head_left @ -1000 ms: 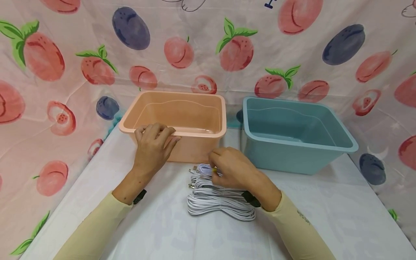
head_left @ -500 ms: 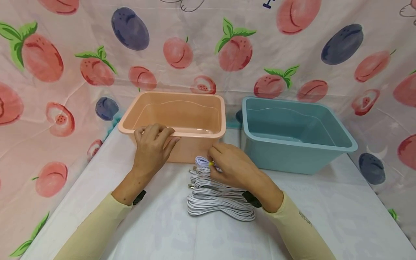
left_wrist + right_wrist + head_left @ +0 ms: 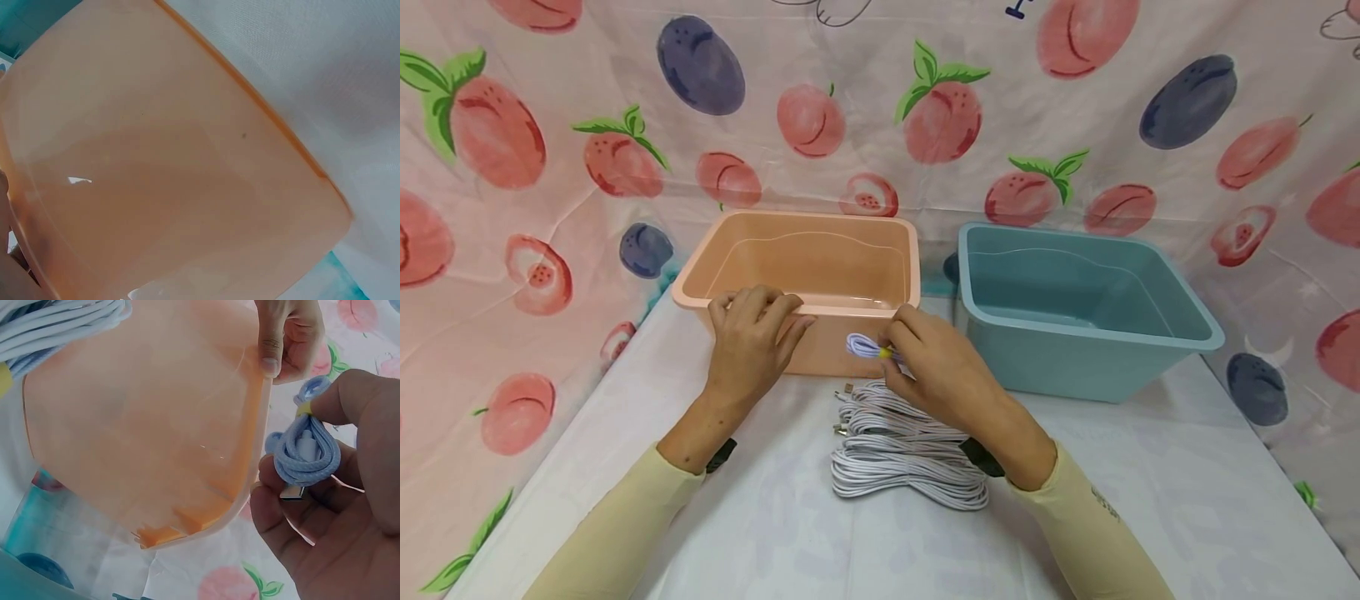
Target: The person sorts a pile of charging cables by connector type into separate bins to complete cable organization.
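While the right hand (image 3: 947, 367) pinches cord (image 3: 862, 346), cables (image 3: 906, 471) lie nearby.

Tabletop corner, homely in look; exact kind of room cannot be told. Fruit-print cloth (image 3: 865, 67), cheerful in pink, green and dark blue, hangs behind work surface and down both sides, closing view off. White cloth (image 3: 760, 533) covers tabletop. Two plain household-type plastic tubs, orange tub (image 3: 831, 350) and teal tub (image 3: 1060, 367), stand near backdrop; coiled pale cables (image 3: 910, 471) lie in front.
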Motion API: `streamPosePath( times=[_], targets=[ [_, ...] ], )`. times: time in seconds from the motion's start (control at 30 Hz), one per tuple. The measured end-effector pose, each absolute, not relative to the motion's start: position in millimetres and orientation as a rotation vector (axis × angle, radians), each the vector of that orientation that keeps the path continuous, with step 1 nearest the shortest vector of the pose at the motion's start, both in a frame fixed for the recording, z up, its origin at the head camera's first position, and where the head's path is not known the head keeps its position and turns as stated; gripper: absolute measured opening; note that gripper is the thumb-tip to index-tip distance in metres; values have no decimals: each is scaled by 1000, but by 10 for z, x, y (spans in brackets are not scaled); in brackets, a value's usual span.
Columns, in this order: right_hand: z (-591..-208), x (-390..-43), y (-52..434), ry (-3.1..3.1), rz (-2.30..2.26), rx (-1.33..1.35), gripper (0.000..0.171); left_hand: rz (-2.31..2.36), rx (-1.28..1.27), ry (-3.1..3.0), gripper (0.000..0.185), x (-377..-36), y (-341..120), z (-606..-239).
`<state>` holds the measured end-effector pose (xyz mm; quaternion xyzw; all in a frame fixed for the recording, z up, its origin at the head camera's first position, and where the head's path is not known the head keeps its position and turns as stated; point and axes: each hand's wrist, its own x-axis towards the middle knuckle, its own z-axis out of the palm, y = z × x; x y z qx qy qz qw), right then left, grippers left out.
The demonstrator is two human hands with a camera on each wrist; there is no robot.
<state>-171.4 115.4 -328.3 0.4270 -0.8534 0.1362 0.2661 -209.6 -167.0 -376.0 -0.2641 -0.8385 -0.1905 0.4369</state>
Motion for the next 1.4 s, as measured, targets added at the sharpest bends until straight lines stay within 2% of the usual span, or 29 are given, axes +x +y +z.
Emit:
streamPosePath(
  times=[0.33,1.4],
  targets=[
    [-3255,-1761,1154,-2244,445,1122,19,-477,-658,-2082,31,-2098,-1670,-3764],
    [-3287,-2081,1099,-2123,518,958,13,-463,-655,-2055,33,-2123,-1669,-3785]
  ],
)
